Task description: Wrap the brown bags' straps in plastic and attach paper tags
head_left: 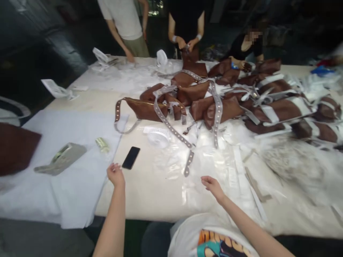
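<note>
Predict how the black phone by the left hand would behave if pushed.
The phone should stay rigid, being a flat slab. Its smooth dark face may be slippery. Lying flat on the table, it would likely slide rather than tip or roll.

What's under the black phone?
The phone lies on the cream tabletop, which shows around it. Whatever is directly beneath is covered, so I can't see that.

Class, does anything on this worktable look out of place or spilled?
Perhaps the black phone, lying near the left hand: it seems unrelated to the brown bags and straps strewn across the table. No spill stands out.
</note>
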